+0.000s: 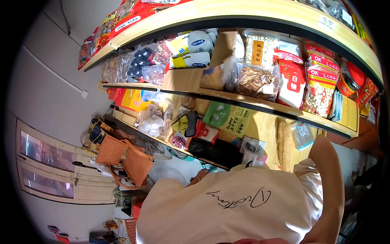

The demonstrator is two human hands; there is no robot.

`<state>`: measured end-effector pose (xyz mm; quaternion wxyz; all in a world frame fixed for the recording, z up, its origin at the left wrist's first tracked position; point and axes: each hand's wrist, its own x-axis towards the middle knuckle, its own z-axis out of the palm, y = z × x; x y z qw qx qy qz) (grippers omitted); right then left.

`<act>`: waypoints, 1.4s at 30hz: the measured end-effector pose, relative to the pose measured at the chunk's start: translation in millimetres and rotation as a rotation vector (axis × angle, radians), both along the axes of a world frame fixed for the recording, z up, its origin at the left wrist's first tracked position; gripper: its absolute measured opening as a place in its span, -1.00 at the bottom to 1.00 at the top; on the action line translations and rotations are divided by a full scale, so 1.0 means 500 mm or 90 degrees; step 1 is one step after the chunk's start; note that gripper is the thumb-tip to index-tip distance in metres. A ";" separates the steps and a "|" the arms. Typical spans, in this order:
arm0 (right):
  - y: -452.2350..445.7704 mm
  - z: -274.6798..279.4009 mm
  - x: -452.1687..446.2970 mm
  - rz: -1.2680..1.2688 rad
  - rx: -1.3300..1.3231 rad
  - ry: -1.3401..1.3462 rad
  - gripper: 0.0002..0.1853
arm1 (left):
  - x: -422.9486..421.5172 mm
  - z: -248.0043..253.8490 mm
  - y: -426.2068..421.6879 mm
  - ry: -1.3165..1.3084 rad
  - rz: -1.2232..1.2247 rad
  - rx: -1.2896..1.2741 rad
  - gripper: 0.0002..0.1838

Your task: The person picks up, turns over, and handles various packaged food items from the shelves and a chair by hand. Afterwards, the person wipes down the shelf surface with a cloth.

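Note:
My left hand shows only in small part beyond my light shirt, with a dark band at the wrist. It is close to the front edge of the lower shelf, near a black plastic bag; its fingers are hidden, so I cannot tell whether it touches or holds anything. On the right, my right arm is bent with the elbow raised, and the forearm runs down out of the picture; the right hand is outside the view. On the lower shelf lie a green pouch, a long tan roll and a clear blue-labelled pack.
The middle shelf holds an open cardboard box, a red-and-white sugar bag and several bags of dried food. An upper shelf edge crosses overhead. Wicker chairs and a door are at the left.

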<state>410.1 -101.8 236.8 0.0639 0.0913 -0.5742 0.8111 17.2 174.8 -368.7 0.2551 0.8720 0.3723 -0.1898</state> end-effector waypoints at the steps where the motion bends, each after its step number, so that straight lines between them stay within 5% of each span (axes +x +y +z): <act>1: 0.003 0.001 0.014 -0.045 0.058 0.024 -0.54 | -0.004 0.001 -0.001 0.003 0.003 -0.003 -0.73; 5: 0.064 0.014 0.048 -0.492 0.907 0.443 -0.63 | -0.009 0.000 -0.011 0.009 0.015 -0.011 -0.73; 12: 0.041 0.029 0.015 -0.947 1.433 0.549 -0.80 | -0.026 0.002 -0.023 0.018 0.025 -0.015 -0.73; 20: -0.041 0.038 -0.047 -0.958 1.809 0.687 -0.98 | -0.038 0.011 -0.040 0.025 0.033 -0.018 -0.73; 25: 0.002 0.042 -0.027 -0.915 1.630 0.646 -0.91 | -0.049 0.013 -0.053 0.027 0.038 -0.016 -0.73; 34: -0.022 0.053 -0.078 -0.861 1.612 0.583 -0.77 | -0.097 0.021 -0.060 0.023 0.072 -0.001 -0.72; 42: -0.064 0.008 -0.063 -1.118 1.393 0.371 -0.64 | -0.221 0.070 -0.025 0.006 0.167 0.030 -0.72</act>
